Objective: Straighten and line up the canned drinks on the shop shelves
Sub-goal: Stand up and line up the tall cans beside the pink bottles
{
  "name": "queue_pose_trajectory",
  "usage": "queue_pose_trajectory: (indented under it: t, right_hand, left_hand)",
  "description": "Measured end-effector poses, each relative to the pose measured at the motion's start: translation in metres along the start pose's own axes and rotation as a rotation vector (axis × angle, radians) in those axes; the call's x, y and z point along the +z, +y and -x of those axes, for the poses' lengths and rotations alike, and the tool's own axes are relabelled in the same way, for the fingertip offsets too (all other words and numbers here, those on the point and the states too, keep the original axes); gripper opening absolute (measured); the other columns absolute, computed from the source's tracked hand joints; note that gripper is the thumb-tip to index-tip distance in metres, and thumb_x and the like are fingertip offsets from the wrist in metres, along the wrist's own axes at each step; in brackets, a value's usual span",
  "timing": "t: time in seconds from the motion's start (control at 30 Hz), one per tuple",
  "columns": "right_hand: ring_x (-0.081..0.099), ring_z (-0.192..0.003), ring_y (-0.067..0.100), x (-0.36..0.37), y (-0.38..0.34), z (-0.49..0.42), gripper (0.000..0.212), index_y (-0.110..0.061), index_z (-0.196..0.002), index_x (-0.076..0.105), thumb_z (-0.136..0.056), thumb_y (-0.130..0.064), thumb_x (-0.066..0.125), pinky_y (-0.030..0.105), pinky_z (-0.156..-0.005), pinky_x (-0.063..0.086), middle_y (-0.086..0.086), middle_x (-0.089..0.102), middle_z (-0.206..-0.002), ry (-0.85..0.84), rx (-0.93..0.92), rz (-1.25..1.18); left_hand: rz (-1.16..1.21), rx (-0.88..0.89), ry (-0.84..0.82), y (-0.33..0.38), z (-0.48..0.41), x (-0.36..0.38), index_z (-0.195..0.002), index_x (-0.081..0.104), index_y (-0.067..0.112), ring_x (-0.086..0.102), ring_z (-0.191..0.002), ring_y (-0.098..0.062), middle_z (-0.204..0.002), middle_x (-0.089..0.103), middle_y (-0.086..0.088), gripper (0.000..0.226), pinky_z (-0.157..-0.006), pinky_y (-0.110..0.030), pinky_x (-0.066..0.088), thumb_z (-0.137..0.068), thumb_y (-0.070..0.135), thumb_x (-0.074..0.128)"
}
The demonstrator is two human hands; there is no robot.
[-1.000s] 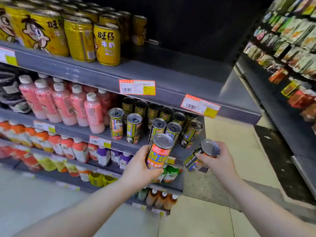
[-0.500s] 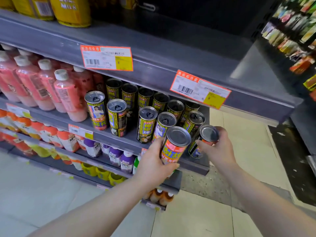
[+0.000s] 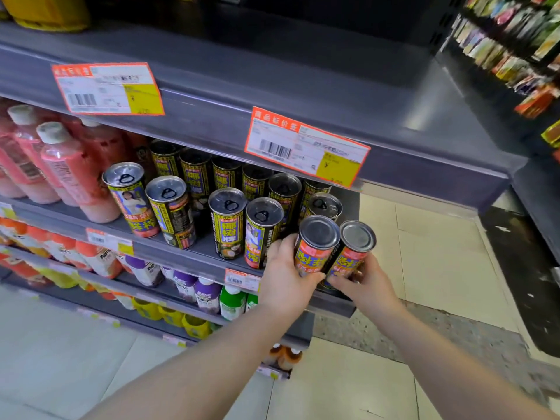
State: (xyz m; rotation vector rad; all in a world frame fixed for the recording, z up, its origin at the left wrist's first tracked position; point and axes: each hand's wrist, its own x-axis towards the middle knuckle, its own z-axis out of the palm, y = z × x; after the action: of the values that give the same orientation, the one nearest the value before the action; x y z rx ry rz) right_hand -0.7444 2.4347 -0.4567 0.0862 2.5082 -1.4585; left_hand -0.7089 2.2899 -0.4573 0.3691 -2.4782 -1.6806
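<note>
Shop aisle: grey shelves (image 3: 303,86) stocked with canned drinks (image 3: 227,228), bottles (image 3: 69,165); barcode price tags (image 3: 306,147) on shelf edges.

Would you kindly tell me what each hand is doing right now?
Left hand: grips the left can.
Right hand: grips the right can, which touches the other.

The upper shelf (image 3: 272,86) and its price tag (image 3: 306,147) hang low over the packed cans (image 3: 226,176), pink bottles (image 3: 69,165) wall the left, leaving a gap between two front cans and open floor (image 3: 439,253) to the right.
</note>
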Motion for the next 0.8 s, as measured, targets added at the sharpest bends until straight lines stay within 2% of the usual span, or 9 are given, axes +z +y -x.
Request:
queue_pose_trajectory:
  t: [0.1, 0.17, 0.23, 0.33, 0.43, 0.5, 0.57, 0.67, 0.8]
  right_hand:
    - [0.051, -0.073, -0.005, -0.003, 0.006, -0.001, 0.049, -0.015, -0.111, 0.047, -0.073, 0.0, 0.075, 0.005, -0.057, 0.042, -0.009, 0.059, -0.084, -0.005, 0.01, -0.033]
    - [0.051, -0.072, -0.004, 0.0, 0.006, -0.002, 0.05, -0.018, -0.106, 0.046, -0.071, 0.002, 0.076, 0.002, -0.056, 0.041, -0.014, 0.056, -0.08, -0.015, -0.005, -0.033]
    - [0.055, -0.076, 0.003, 0.005, 0.005, -0.005, 0.051, -0.022, -0.104, 0.047, -0.069, 0.0, 0.078, 0.011, -0.066, 0.044, -0.015, 0.058, -0.082, -0.031, -0.005, -0.028]
    - [0.056, -0.079, 0.003, 0.007, 0.008, -0.007, 0.052, -0.023, -0.105, 0.048, -0.068, -0.003, 0.079, 0.027, -0.079, 0.045, -0.013, 0.06, -0.087, -0.016, 0.0, -0.049]
    - [0.056, -0.08, -0.003, 0.004, 0.01, -0.002, 0.052, -0.02, -0.107, 0.048, -0.069, -0.002, 0.079, 0.018, -0.072, 0.045, -0.01, 0.061, -0.091, -0.002, -0.004, -0.078]
    - [0.056, -0.078, -0.005, 0.0, 0.013, 0.003, 0.05, -0.018, -0.108, 0.047, -0.071, -0.003, 0.078, 0.008, -0.06, 0.045, -0.011, 0.061, -0.091, 0.006, -0.007, -0.093]
    - [0.058, -0.074, -0.001, -0.006, 0.015, 0.008, 0.049, -0.017, -0.108, 0.047, -0.072, -0.003, 0.076, 0.006, -0.056, 0.045, -0.008, 0.063, -0.09, 0.037, -0.008, -0.104]
    - [0.058, -0.069, 0.007, -0.019, 0.014, 0.016, 0.043, -0.02, -0.104, 0.049, -0.073, -0.005, 0.074, 0.019, -0.061, 0.046, -0.004, 0.063, -0.087, 0.095, -0.015, -0.095]
    - [0.056, -0.067, 0.012, -0.039, 0.008, 0.028, 0.033, -0.028, -0.09, 0.053, -0.073, -0.006, 0.072, 0.025, -0.062, 0.046, -0.005, 0.062, -0.083, 0.147, -0.035, -0.022]
  left_hand:
    - [0.003, -0.015, 0.016, 0.001, -0.005, 0.009, -0.127, 0.047, 0.018, 0.049, -0.115, -0.018, -0.121, 0.049, -0.004, 0.067, -0.095, -0.026, 0.04, -0.068, 0.01, 0.076]
    - [0.004, -0.047, 0.023, -0.003, -0.01, 0.014, -0.124, 0.047, 0.018, 0.053, -0.111, -0.02, -0.119, 0.051, -0.005, 0.065, -0.096, -0.036, 0.045, -0.067, 0.009, 0.075]
    - [0.011, -0.063, 0.024, -0.01, -0.013, 0.017, -0.123, 0.048, 0.019, 0.057, -0.109, -0.021, -0.118, 0.055, -0.004, 0.065, -0.095, -0.041, 0.048, -0.065, 0.009, 0.075]
    - [0.017, -0.061, 0.02, -0.018, -0.012, 0.018, -0.127, 0.043, 0.02, 0.057, -0.111, -0.019, -0.121, 0.056, -0.003, 0.069, -0.096, -0.04, 0.048, -0.067, 0.011, 0.075]
    - [0.076, -0.059, 0.049, -0.02, -0.005, 0.018, -0.137, 0.034, 0.018, 0.052, -0.119, -0.015, -0.13, 0.051, -0.003, 0.08, -0.101, -0.038, 0.044, -0.068, 0.01, 0.074]
    - [0.051, 0.005, 0.107, -0.02, 0.005, 0.016, -0.141, 0.032, 0.014, 0.042, -0.128, -0.015, -0.136, 0.045, -0.004, 0.082, -0.107, -0.037, 0.039, -0.07, 0.011, 0.074]
    - [-0.042, 0.121, 0.175, -0.019, 0.015, 0.011, -0.139, 0.035, 0.01, 0.039, -0.128, -0.016, -0.135, 0.044, -0.006, 0.074, -0.108, -0.032, 0.034, -0.073, 0.014, 0.071]
    - [-0.189, 0.346, 0.233, -0.006, 0.018, -0.004, -0.131, 0.04, 0.016, 0.043, -0.117, -0.019, -0.124, 0.051, -0.009, 0.061, -0.1, -0.027, 0.033, -0.074, 0.029, 0.059]
    - [-0.451, 0.546, 0.289, 0.012, -0.002, -0.018, -0.124, 0.045, 0.023, 0.048, -0.107, -0.025, -0.12, 0.056, -0.007, 0.049, -0.086, -0.036, 0.041, -0.078, 0.038, 0.051]
